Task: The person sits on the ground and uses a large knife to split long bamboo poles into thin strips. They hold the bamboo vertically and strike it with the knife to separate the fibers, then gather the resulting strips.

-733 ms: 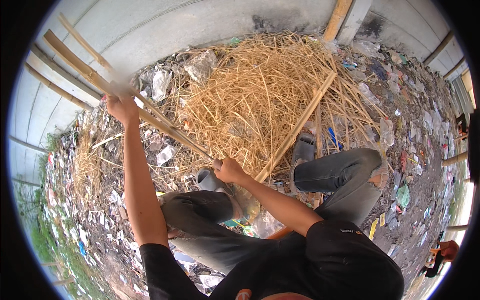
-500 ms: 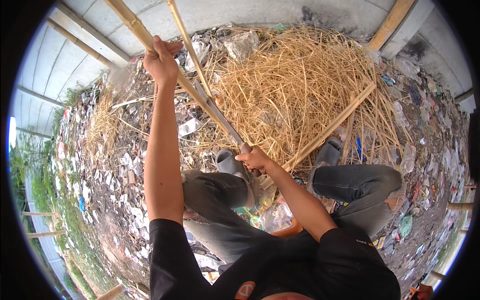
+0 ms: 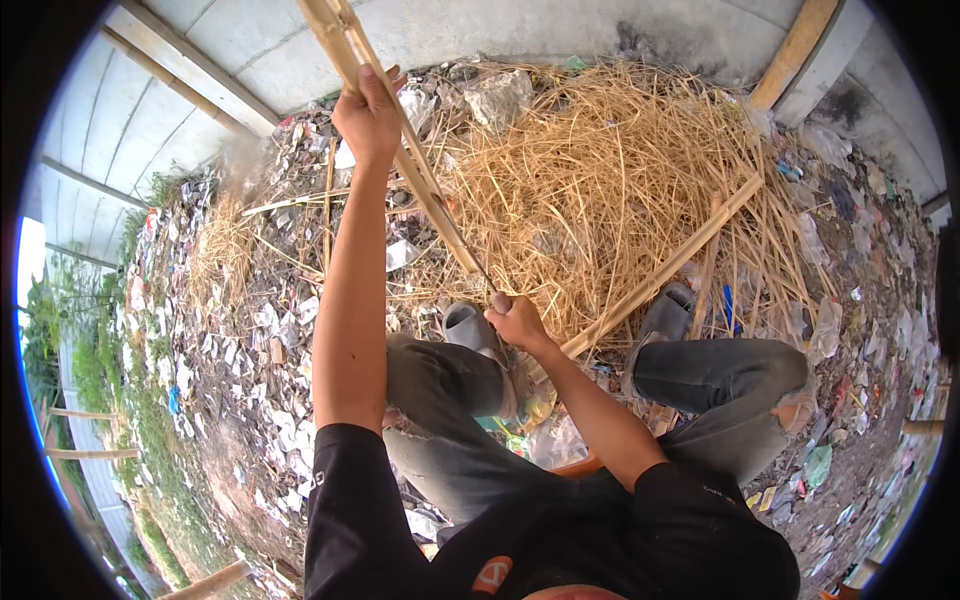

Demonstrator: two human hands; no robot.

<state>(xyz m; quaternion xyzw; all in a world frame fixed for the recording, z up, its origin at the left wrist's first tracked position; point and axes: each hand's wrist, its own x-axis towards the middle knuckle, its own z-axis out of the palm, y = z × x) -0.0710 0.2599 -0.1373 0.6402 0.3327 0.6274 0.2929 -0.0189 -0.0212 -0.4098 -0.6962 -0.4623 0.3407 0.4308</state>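
Note:
My left hand is raised at arm's length and grips a long split bamboo pole that rises to the top edge. My right hand is closed on a knife handle near my knees; the thin blade runs up along the pole's lower end. I sit with both knees bent, in grey trousers and grey boots. Straight ahead lies a big heap of thin bamboo strips.
A second bamboo pole lies slanted across the heap. A grey concrete wall with a wooden post stands behind. Litter and scraps cover the ground on both sides. Grass grows at the far left.
My left hand has lifted the pole higher and swung it from slanting left toward upright. The right hand with the knife stayed near my knees. My head has turned left.

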